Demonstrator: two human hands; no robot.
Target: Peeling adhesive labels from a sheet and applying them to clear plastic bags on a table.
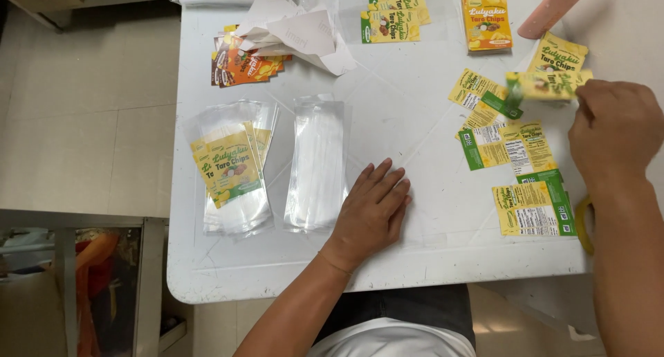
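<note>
Right of centre on the white table (429,212), a yellow-green label (546,84) is pinched by the right hand (614,137), fingers curled shut on its end; the label looks blurred, so its print can't be made out. Lower middle, the left hand (370,212) is laid flat on the bare tabletop, fingers spread open, nothing gripped, just beside a stack of clear bags (318,165). Further left, a second bag pile (235,167) is seen with a yellow label tucked inside the top one. More loose labels (515,170) are scattered below the right hand, some face down. Orange labels (242,63) are fanned out at upper left, partly covered by crumpled white backing paper (301,32). A small orange stack (487,23) and a yellow one (393,14) are parked along the top edge. A pink object (553,7) is cut off at upper right, so what it is can't be told. Something yellow (585,225) is half hidden behind the right forearm.
</note>
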